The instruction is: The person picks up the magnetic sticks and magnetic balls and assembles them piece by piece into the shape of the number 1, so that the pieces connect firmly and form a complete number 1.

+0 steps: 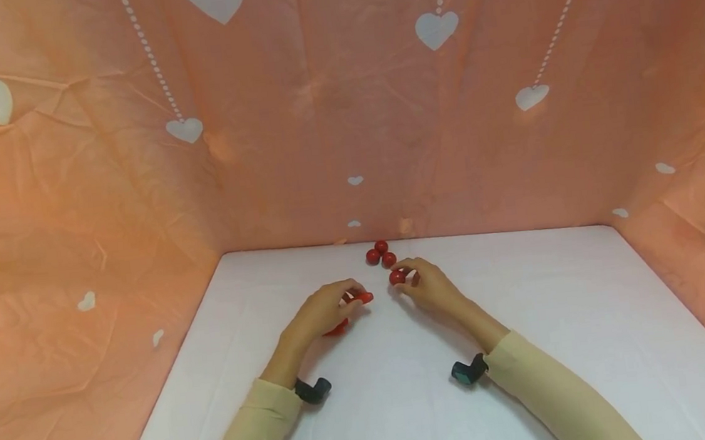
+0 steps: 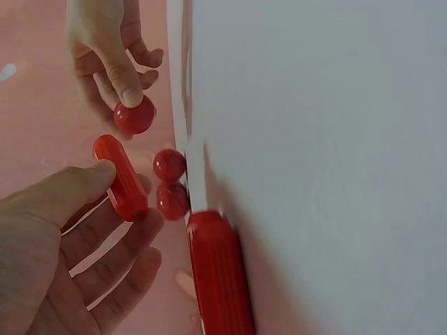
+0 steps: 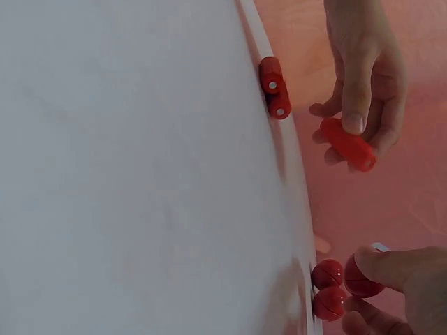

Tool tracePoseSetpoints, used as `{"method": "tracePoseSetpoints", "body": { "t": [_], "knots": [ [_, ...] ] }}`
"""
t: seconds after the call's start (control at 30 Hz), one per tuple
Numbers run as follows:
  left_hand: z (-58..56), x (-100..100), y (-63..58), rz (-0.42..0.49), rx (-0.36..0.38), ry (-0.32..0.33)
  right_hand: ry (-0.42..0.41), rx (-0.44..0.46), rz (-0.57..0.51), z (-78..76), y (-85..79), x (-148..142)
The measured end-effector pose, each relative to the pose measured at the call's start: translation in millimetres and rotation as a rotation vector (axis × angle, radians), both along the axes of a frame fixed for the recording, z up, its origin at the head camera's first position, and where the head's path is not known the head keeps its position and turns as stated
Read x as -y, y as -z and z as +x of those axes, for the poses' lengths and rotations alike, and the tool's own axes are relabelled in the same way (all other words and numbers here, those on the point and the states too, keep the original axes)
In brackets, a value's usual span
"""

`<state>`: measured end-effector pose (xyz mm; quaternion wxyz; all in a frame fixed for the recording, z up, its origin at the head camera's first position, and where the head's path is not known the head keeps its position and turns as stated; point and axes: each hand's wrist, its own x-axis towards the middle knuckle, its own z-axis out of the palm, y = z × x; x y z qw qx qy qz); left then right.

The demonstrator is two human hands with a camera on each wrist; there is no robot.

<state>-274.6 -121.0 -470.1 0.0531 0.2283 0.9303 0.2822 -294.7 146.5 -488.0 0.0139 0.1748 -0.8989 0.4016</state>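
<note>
My left hand (image 1: 325, 310) pinches a short red rod with rounded ends (image 2: 120, 180) between thumb and fingers, held above the table. Below that hand lie more red rods (image 1: 336, 328); the right wrist view shows two of them, an upper rod (image 3: 271, 75) and a lower rod (image 3: 280, 106), side by side. A small red ball (image 1: 396, 278) is pinched by the thumb and fingers of my right hand (image 1: 432, 289). Dark lines run over the balls. Just beyond the right hand, three similar red balls (image 1: 373, 256) sit grouped at the table's far side.
The white table (image 1: 373, 418) has a far edge close behind the balls. Orange cloth (image 1: 316, 123) with white hearts hangs behind it and on both sides. Each wrist wears a dark camera, one left (image 1: 314, 391) and one right (image 1: 469, 370).
</note>
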Motion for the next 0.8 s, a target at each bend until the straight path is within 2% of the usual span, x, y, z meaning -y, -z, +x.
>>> {"method": "tracePoseSetpoints", "body": {
  "t": [0.13,0.37,0.53,0.8],
  "knots": [
    [2.6,-6,-0.1,0.046,-0.004,0.028,-0.007,-0.031,-0.026,7.6,-2.1,-6],
    [9.4,-15,-0.2,0.094,-0.006,0.043,0.014,-0.029,-0.062,20.9,-1.7,-14],
    [13.8,-21,0.0,0.139,0.027,0.047,0.011,-0.056,-0.109,28.7,-2.5,-17],
    [17.0,-26,-0.6,0.175,0.028,0.033,0.015,-0.013,-0.156,36.2,-2.8,-16]
  ]
}}
